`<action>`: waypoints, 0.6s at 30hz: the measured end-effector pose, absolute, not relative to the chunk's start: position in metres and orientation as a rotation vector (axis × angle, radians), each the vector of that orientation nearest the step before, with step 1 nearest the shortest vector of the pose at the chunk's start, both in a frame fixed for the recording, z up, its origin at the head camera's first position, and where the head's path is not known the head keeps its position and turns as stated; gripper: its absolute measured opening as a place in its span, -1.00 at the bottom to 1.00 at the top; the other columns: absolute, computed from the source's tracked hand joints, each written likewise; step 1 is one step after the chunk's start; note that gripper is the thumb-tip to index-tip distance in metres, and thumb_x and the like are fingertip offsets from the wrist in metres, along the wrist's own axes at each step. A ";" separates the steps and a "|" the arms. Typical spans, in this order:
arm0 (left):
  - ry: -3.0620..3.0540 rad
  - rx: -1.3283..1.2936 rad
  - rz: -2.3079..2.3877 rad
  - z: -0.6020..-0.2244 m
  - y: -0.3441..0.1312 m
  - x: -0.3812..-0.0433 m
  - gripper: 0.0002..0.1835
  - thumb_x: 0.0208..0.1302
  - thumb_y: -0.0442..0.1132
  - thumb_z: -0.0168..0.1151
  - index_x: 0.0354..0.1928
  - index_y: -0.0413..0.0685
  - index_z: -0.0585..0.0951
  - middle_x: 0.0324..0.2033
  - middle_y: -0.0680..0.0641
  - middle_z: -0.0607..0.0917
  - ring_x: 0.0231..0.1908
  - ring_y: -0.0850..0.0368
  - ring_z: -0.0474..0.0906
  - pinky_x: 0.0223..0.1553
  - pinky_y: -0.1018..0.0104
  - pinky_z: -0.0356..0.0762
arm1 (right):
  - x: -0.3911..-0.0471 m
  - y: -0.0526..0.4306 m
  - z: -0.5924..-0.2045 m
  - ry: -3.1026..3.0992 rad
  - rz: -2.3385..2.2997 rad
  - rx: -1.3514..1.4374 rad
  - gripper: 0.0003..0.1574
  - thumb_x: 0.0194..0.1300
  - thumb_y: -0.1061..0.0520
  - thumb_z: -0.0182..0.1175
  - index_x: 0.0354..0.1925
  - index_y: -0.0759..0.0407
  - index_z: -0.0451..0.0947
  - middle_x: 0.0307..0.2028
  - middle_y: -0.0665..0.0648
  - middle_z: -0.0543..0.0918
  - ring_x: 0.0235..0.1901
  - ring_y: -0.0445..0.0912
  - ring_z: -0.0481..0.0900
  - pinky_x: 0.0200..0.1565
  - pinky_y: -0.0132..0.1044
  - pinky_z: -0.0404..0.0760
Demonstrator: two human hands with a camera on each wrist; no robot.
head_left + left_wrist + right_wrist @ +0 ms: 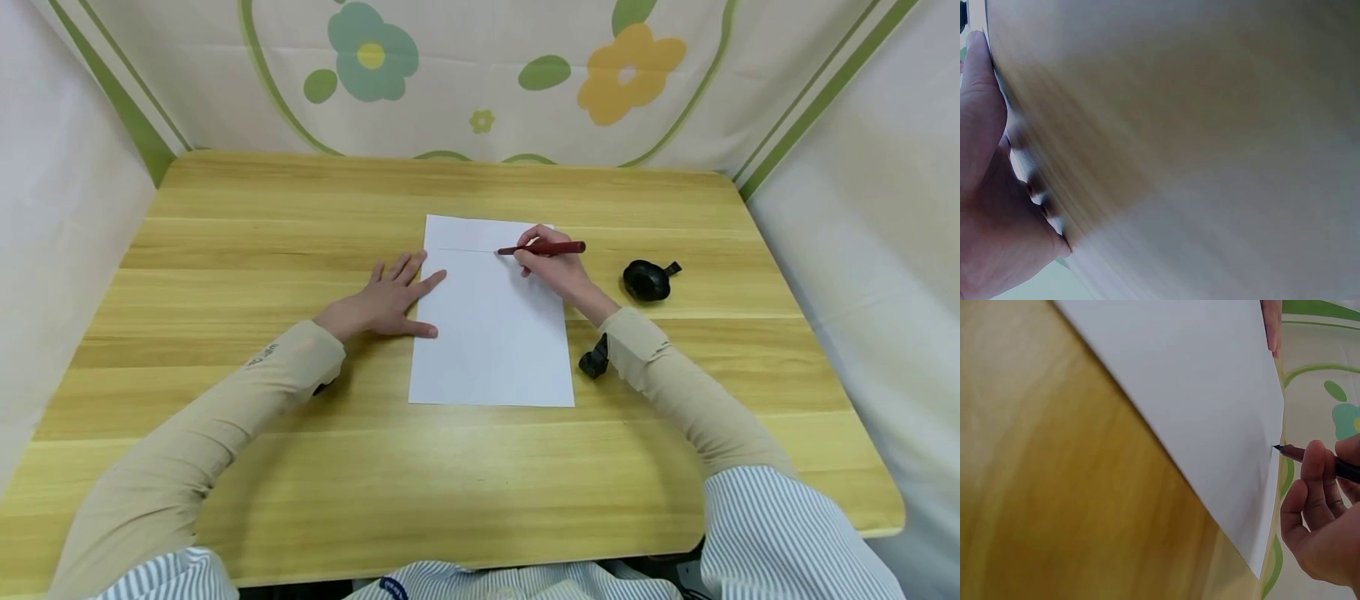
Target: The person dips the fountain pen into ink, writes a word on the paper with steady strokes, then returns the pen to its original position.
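Note:
A white sheet of paper (487,350) lies on the wooden table, with a thin line drawn across its upper part. My right hand (553,260) pinches a dark red pen (558,247) over the upper right of the sheet. In the right wrist view the tip of the pen (1291,452) is right at the paper (1197,406). With fingers spread, my left hand (386,302) rests at the left edge of the sheet, thumb and a fingertip on the paper. The left wrist view shows that hand (997,187) from the side, against the table.
A round black object with a short tab (647,280) lies on the table (480,475) to the right of the sheet. A small black camera (595,357) sits at my right cuff. A white cloth with printed flowers (450,117) hangs behind the table's far edge.

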State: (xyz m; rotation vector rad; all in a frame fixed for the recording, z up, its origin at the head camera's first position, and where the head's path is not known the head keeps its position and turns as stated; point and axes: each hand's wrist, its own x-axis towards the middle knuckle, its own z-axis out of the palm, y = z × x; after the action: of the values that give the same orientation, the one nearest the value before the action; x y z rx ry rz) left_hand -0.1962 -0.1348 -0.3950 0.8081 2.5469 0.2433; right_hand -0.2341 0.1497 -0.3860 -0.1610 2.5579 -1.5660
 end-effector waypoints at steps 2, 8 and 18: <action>2.547 0.812 0.243 -0.395 -0.135 -0.197 0.04 0.16 0.38 0.08 0.51 0.20 -0.21 0.46 -0.23 -0.45 0.45 -0.26 -0.53 0.31 -0.41 -0.39 | -0.234 0.151 -0.386 2.559 -1.568 -0.165 -0.85 0.27 0.16 0.18 -0.21 0.20 0.49 -0.49 0.22 0.64 -0.56 -0.19 0.57 -0.45 -0.39 0.33; 2.540 0.818 0.255 -0.395 -0.135 -0.196 0.05 0.16 0.38 0.08 0.51 0.18 -0.21 0.46 -0.24 -0.44 0.45 -0.27 -0.54 0.30 -0.42 -0.42 | -0.233 0.158 -0.387 2.564 -1.561 -0.162 -0.89 0.27 0.16 0.17 -0.23 0.16 0.48 -0.48 0.19 0.63 -0.55 -0.19 0.58 -0.45 -0.39 0.35; 2.549 0.823 0.241 -0.398 -0.135 -0.198 0.06 0.15 0.40 0.07 0.51 0.19 -0.22 0.46 -0.24 -0.44 0.45 -0.28 -0.52 0.30 -0.43 -0.39 | -0.231 0.166 -0.387 2.547 -1.598 -0.153 -0.86 0.28 0.16 0.18 -0.22 0.19 0.48 -0.47 0.23 0.62 -0.57 -0.19 0.58 -0.49 -0.37 0.35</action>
State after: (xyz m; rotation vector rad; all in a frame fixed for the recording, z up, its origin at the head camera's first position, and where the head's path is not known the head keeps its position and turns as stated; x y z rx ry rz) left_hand -0.1983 -0.1354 -0.3980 0.8227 2.5486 0.2414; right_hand -0.2312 0.1663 -0.3870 -0.1534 2.5474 -1.5976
